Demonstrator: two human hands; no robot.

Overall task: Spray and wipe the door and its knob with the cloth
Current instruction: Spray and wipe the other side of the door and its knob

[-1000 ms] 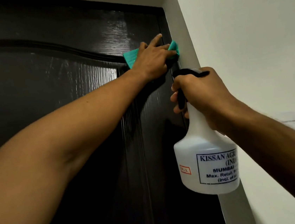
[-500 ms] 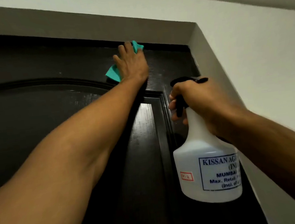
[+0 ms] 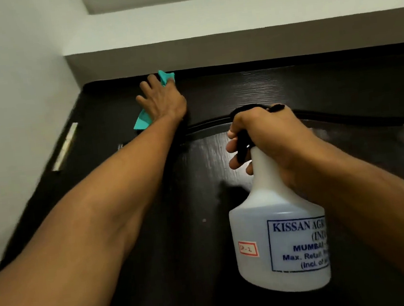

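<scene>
The dark brown door (image 3: 289, 85) fills the view, with a curved moulding across its upper panel. My left hand (image 3: 162, 99) presses a teal cloth (image 3: 142, 122) flat against the door near its top edge, fingers straight; the cloth shows above and below the hand. My right hand (image 3: 267, 140) grips the neck and black trigger of a white spray bottle (image 3: 276, 240) held upright in front of the door's middle. The knob is out of view.
A metal hinge (image 3: 65, 147) sits on the door's left edge beside the white wall (image 3: 11, 124). The white frame recess (image 3: 209, 51) runs just above the door's top.
My left hand has slid the cloth leftwards along the top of the door, from the right edge towards the hinge side. The view has swung left with it. The bottle stays held.
</scene>
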